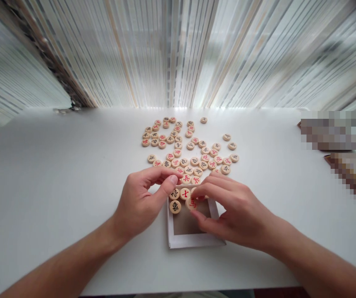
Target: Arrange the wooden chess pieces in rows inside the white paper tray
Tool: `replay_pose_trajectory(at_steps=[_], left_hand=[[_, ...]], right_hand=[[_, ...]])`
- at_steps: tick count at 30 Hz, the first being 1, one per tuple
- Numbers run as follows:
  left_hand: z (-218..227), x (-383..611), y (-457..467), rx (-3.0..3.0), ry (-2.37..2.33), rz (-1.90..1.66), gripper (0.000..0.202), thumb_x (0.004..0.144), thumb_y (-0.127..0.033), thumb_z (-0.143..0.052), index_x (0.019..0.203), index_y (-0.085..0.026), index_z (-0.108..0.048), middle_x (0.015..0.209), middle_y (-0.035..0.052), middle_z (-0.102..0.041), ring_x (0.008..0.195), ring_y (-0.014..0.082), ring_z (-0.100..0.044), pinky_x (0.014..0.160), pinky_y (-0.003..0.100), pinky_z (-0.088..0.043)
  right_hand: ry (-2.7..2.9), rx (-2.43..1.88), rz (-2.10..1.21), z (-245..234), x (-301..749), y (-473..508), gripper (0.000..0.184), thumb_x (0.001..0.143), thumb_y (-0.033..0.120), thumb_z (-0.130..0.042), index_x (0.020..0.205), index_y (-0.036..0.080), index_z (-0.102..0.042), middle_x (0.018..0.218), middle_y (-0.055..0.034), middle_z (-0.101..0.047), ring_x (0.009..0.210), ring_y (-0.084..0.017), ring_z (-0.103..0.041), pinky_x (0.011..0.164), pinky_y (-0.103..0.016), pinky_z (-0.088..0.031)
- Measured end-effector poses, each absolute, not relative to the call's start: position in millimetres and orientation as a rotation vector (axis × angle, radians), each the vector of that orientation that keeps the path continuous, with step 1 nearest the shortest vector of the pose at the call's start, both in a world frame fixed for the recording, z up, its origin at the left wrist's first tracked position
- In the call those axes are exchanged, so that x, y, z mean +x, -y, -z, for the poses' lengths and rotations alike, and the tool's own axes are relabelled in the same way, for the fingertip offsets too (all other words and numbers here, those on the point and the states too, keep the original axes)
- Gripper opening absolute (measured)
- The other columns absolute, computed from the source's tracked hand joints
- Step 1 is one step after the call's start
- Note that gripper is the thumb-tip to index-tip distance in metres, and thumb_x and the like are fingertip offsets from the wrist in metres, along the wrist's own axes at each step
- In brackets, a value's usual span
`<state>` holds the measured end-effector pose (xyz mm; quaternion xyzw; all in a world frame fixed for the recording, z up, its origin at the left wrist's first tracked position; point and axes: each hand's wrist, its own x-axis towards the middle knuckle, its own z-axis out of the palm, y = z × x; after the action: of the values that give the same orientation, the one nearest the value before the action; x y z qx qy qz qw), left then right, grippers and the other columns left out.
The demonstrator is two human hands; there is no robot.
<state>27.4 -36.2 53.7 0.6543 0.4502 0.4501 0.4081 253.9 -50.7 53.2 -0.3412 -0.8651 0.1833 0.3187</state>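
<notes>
My right hand (pixel 238 203) pinches a round wooden Chinese chess piece (pixel 192 203) with a red character, between thumb and fingers. The piece is over a shallow white-rimmed box (pixel 190 241) with a brown floor. Inside the box, along its far and left sides, lie a black-marked piece (pixel 174 193), a red-marked piece (pixel 185 193) and another black-marked piece (pixel 175 207); my right fingers partly cover others in that row. By the far left corner my left hand (pixel 142 198) is curled, thumb and fingertips close together. Whatever they may hold is hidden.
Beyond the box, several loose Chinese chess pieces (pixel 194 161) with red or black characters spread across the white table (pixel 72 186). A striped string curtain (pixel 153 54) hangs behind the table's far edge. Two blurred brown-edged objects (pixel 323 138) stand at the right.
</notes>
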Motion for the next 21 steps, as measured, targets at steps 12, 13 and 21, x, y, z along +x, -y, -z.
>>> replay_pose_trajectory(at_steps=[12, 13, 21], left_hand=[[-53, 29, 35, 1.804, -1.163, -1.159, 0.014, 0.096, -0.018, -0.068, 0.092, -0.018, -0.082, 0.084, 0.0020, -0.083, 0.076, 0.0165, -0.076, 0.073, 0.026, -0.061], [-53, 29, 35, 1.806, -1.163, -1.159, 0.014, 0.096, -0.018, -0.069, 0.092, -0.018, -0.082, 0.084, 0.0019, -0.083, 0.076, 0.0167, -0.076, 0.073, 0.027, -0.061], [-52, 29, 36, 1.818, -1.147, -1.167, 0.013, 0.096, -0.016, -0.069, 0.093, -0.017, -0.082, 0.086, 0.0014, -0.083, 0.078, 0.0152, -0.076, 0.075, 0.025, -0.060]], right_hand=[[2.533, -0.840, -0.342, -46, 248, 55, 0.021, 0.102, 0.011, -0.058, 0.084, 0.017, -0.068, 0.080, -0.0059, -0.068, 0.074, -0.020, -0.050, 0.066, -0.034, -0.043], [2.539, -0.836, -0.326, -45, 248, 55, 0.024, 0.103, 0.012, -0.058, 0.083, 0.017, -0.069, 0.079, -0.0058, -0.068, 0.074, -0.021, -0.050, 0.066, -0.034, -0.043], [2.532, -0.793, -0.275, -41, 248, 54, 0.027, 0.105, 0.011, -0.059, 0.084, 0.014, -0.075, 0.077, -0.0064, -0.069, 0.073, -0.021, -0.052, 0.067, -0.035, -0.045]])
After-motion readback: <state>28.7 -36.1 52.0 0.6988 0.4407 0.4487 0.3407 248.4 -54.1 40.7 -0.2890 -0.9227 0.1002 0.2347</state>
